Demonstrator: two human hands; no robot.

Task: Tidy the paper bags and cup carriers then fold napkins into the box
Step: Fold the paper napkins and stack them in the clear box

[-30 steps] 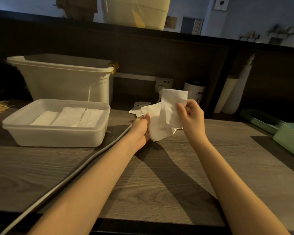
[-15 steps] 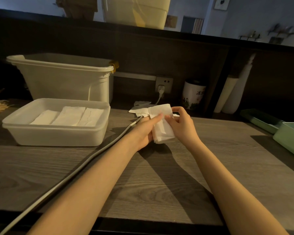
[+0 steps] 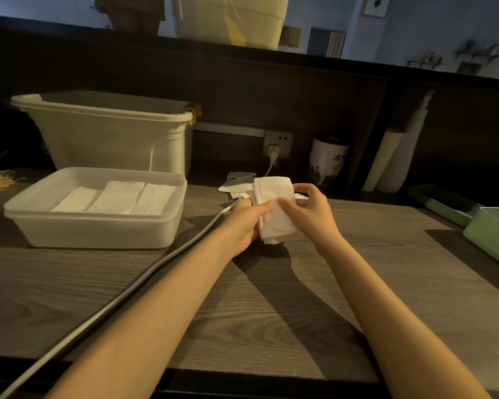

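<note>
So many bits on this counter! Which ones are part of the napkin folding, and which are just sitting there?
Part of the job:
- napkin, held by left hand and right hand
- shallow white box with folded napkins
- loose napkins behind the hands

Just lying about:
- tall white bin
- grey cable
- printed canister
- green trays

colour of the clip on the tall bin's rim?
Yellow clip on the bin, head view.

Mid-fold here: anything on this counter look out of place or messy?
Mostly tidy. Both hands, left hand and right hand, grip the napkin. Loose napkins lie scattered behind it, not stacked like the folded napkins in the box. A grey cable trails across the counter.
</note>
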